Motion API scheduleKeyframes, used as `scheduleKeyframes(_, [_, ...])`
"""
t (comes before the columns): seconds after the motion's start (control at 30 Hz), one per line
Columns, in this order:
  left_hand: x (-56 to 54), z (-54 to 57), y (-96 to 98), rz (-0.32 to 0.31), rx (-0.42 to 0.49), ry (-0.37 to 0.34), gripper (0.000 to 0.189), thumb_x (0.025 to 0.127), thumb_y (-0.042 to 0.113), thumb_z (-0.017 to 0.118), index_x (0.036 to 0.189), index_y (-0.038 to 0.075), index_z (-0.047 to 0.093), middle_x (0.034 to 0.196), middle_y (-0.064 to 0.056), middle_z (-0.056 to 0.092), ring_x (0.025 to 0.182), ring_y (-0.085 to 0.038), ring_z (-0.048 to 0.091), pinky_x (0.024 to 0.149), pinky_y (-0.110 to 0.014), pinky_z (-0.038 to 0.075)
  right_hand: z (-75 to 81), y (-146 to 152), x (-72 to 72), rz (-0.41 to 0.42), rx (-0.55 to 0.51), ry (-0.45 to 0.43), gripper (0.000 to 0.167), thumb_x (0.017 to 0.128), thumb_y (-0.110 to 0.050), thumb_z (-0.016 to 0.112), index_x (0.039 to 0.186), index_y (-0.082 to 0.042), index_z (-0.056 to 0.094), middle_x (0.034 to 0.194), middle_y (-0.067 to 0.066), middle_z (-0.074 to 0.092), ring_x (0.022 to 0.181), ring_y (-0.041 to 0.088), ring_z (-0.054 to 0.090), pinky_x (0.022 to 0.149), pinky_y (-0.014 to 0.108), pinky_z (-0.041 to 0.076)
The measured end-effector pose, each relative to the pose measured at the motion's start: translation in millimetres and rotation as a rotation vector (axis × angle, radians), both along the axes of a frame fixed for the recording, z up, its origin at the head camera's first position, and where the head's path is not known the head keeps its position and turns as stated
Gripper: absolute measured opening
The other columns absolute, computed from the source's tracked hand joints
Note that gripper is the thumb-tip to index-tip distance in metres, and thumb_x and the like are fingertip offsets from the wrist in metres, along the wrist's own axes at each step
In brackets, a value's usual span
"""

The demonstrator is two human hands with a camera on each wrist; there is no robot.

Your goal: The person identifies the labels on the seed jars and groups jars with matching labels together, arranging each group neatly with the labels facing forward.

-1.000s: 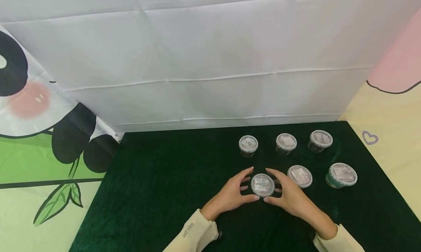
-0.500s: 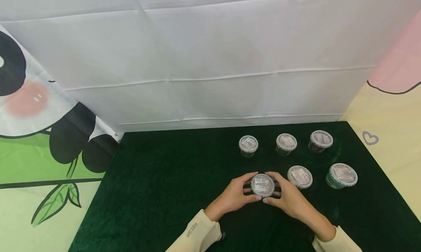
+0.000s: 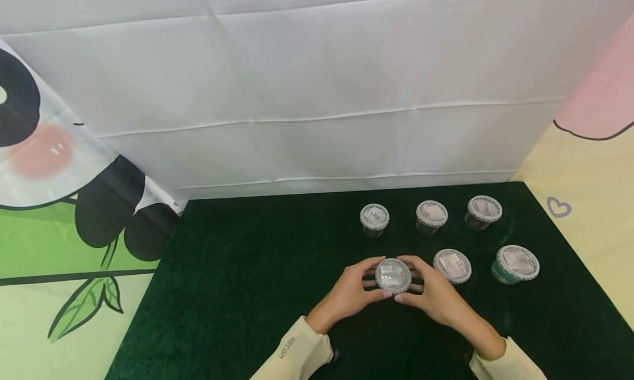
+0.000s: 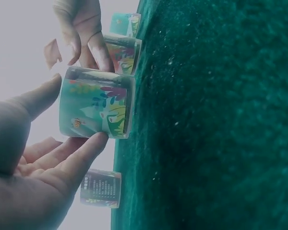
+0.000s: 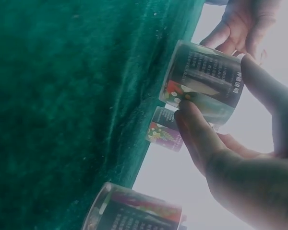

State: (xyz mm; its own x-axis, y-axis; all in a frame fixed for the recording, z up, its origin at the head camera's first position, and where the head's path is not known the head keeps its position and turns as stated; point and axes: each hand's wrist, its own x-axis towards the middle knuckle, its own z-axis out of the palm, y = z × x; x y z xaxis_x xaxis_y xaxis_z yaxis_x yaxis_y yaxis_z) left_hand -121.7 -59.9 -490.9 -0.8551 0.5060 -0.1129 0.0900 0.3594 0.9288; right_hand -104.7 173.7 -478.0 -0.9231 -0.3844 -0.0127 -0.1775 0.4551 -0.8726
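A small round plastic tub (image 3: 393,276) with a clear lid stands between the two hands, near the front of the table. My left hand (image 3: 353,289) curves round its left side, thumb at the near edge and fingers behind. From the other side my right hand (image 3: 432,293) grips it the same way, the thumbs close together. In the left wrist view the tub (image 4: 96,103) shows a turquoise label with fish and sea plants. Rows of small print cover the dark part of its label in the right wrist view, where a fingertip (image 5: 188,108) presses the wall.
Right beside the right hand stands another lidded tub (image 3: 452,266), with a larger green-labelled tub (image 3: 515,261) farther right. Three more tubs form a back row: left (image 3: 374,217), middle (image 3: 431,213) and right (image 3: 484,208). Dark green cloth (image 3: 238,275) covers the table, backed by a white curtain (image 3: 317,93).
Both hands have closed in on the tub from either side and now hold it. Over the last half second the tub has shifted slightly left and away. The other tubs stay put.
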Motion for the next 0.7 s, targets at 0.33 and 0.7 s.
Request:
scheduleKeyframes(0.33, [-3.7,8.2,-12.8,0.024,0.071,0.008,0.073,0.093,0.012,0.082,0.157,0.009,0.047,0.152,-0.01,0.055,0.135,-0.024,0.061,0.104,-0.028,0.055,9.4,-2,-8.2,0.048,-0.095,-0.027,0.074,0.089,-0.009,0.084,0.151,0.004,0.045,0.143,0.03,0.055,0.131,0.051,0.059,0.101,0.038,0.059])
scheduleKeyframes(0.7, [-5.3,19.7,-23.3,0.078,0.173,0.041,0.066,0.095,0.007,0.079,0.154,0.008,0.05,0.151,-0.01,0.057,0.136,-0.027,0.06,0.109,-0.033,0.054,23.7,-12,-14.6,0.061,-0.147,-0.064,0.071,0.094,-0.011,0.08,0.154,0.002,0.043,0.149,0.029,0.052,0.137,0.052,0.053,0.106,0.048,0.055])
